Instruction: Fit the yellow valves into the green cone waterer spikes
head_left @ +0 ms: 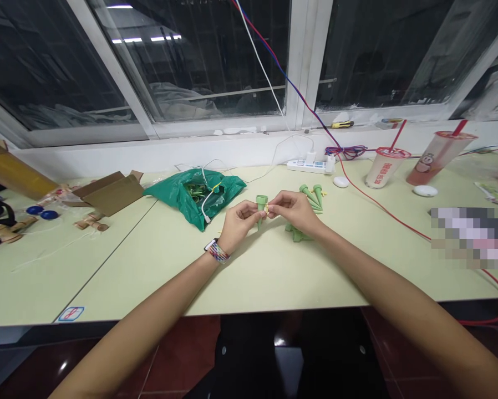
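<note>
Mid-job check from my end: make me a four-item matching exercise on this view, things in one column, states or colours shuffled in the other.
Things:
1. Left hand
2. Right hand
3. Plastic bag
4. Knife

States or colours:
A. Yellow and black
B. Fingertips at a small yellow piece
C. Open, a white cable lying across it
D. Holding a green cone

Pairs: 1-D, 2-B, 3-C, 4-A

At seven o'clock from centre, the left wrist (pixel 229 247) wears a dark-edged watch (pixel 209 244) on a multicoloured, woven-looking band (pixel 219 252).
</note>
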Tool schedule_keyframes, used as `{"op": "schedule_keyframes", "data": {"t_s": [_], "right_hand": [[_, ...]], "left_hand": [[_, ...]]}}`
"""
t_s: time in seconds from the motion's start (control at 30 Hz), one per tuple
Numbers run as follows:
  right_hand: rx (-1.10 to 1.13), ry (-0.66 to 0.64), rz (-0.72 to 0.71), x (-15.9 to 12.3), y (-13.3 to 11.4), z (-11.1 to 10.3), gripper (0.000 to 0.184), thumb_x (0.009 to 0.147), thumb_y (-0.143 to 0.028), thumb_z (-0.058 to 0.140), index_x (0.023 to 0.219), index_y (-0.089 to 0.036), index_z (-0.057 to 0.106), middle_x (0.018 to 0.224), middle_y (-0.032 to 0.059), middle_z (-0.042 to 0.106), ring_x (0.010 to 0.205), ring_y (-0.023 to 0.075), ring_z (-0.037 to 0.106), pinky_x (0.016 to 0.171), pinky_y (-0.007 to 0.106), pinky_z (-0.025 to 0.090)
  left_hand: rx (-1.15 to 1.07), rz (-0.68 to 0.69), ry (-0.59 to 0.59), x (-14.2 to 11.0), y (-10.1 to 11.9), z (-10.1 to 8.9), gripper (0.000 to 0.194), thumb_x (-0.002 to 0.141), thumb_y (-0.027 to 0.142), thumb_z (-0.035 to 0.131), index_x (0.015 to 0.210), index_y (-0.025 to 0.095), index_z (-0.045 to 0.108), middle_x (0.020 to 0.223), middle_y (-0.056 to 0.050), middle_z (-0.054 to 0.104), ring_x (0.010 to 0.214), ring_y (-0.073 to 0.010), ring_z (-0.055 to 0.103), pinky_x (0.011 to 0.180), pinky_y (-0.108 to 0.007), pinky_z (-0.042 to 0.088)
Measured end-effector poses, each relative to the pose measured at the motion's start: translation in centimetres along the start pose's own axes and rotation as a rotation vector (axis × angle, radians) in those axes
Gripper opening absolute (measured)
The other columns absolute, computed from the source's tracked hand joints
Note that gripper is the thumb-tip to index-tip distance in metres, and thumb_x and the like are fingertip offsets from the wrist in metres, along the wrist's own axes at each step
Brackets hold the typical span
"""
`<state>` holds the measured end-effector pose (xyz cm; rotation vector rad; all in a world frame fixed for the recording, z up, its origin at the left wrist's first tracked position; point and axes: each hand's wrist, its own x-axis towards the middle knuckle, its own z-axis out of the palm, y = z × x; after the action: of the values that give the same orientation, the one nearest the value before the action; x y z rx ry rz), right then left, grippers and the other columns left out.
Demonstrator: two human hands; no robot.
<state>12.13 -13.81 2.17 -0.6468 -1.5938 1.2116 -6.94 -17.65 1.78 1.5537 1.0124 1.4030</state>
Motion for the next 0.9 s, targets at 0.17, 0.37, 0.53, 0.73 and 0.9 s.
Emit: {"op": "schedule_keyframes", "data": {"t_s": [0.17, 0.37, 0.53, 0.73, 0.9], "right_hand": [[-0.314, -0.003, -0.116, -0.1, -0.1, -0.3, 0.031, 0.092, -0.040, 0.072, 0.116, -0.021, 0.068, 0.096, 0.0046, 0.078, 0.088, 0.0205, 0.074, 0.085, 0.038, 0.060], [-1.077, -0.288, -0.336, -1.0, 0.2, -0.1, 0.022, 0.099, -0.017, 0.053, 0.112, -0.016, 0.071, 0.117, 0.0160, 0.074, 0.120, 0.0294, 0.063, 0.106, 0.046, 0.045], [-1.112, -0.403, -0.388, -1.1, 0.3, 0.1, 0.024, 0.097, -0.012, 0.053, 0.110, -0.015, 0.073, 0.111, 0.0132, 0.075, 0.117, 0.0279, 0.063, 0.105, 0.043, 0.045], [-1.079, -0.455, -0.443, -1.1, 0.7, 0.2, 0.033, 0.096, -0.009, 0.053, 0.120, -0.019, 0.073, 0.122, 0.0104, 0.075, 0.128, 0.0286, 0.057, 0.112, 0.046, 0.041], [-1.051, -0.480, -0.438, -1.1, 0.6, 0.1, 0.031, 0.094, -0.002, 0.052, 0.108, -0.018, 0.075, 0.110, 0.0111, 0.075, 0.113, 0.0259, 0.061, 0.101, 0.042, 0.046]], "left_hand": [[-0.100, -0.027, 0.074, 0.5, -0.2, -0.3, 0.041, 0.078, 0.048, 0.085, 0.095, 0.016, 0.067, 0.084, -0.006, 0.076, 0.070, -0.0183, 0.072, 0.065, -0.030, 0.059], [-0.108, 0.006, 0.173, 0.8, -0.4, -1.0, 0.034, 0.082, 0.045, 0.082, 0.095, 0.017, 0.067, 0.087, -0.006, 0.073, 0.072, -0.0160, 0.070, 0.061, -0.026, 0.055], [-0.108, 0.007, 0.154, 0.9, -0.6, -0.9, 0.033, 0.083, 0.043, 0.081, 0.096, 0.017, 0.066, 0.087, -0.006, 0.072, 0.073, -0.0160, 0.069, 0.060, -0.026, 0.056], [-0.081, 0.023, 0.162, 0.9, -0.5, -0.8, 0.031, 0.084, 0.043, 0.080, 0.096, 0.017, 0.067, 0.085, -0.006, 0.071, 0.072, -0.0153, 0.068, 0.059, -0.025, 0.055], [-0.084, 0.020, 0.186, 1.0, -0.4, -1.0, 0.033, 0.082, 0.044, 0.081, 0.095, 0.018, 0.065, 0.084, -0.005, 0.071, 0.071, -0.0157, 0.068, 0.057, -0.025, 0.054]]}}
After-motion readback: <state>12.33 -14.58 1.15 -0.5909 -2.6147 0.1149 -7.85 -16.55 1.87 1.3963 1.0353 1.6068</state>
